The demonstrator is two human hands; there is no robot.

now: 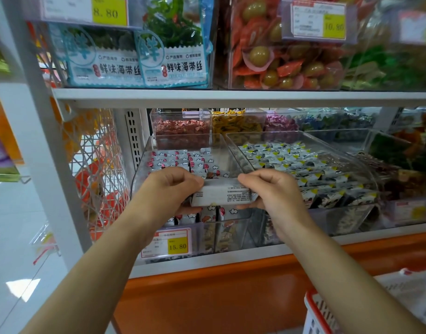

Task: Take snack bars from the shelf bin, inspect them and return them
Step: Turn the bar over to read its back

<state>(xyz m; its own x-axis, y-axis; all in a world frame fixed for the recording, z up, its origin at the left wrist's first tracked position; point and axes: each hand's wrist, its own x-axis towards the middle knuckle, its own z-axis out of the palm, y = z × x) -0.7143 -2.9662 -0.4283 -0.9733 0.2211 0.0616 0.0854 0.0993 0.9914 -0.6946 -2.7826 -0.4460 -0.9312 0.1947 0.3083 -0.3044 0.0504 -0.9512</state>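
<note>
I hold one snack bar (pixel 221 194) level in front of a clear shelf bin (pixel 144 153), its white back with small print facing me. My left hand (pixel 169 189) grips its left end, fingers curled over the top. At the other end, my right hand (pixel 271 189) pinches the bar the same way. The bin behind holds several more bars (pixel 180 158) in white wrappers with red and cloud prints, packed in rows. More of them show below my hands against the bin's front wall.
A neighbouring clear bin (pixel 356 141) to the right holds several yellow-and-black wrapped snacks. Price tags (pixel 177 245) hang on the shelf front. The upper shelf (pixel 207 97) carries seaweed packs and olive sweets. A red-rimmed basket (pixel 315 314) stands at lower right; a wire rack (pixel 96 169) is left.
</note>
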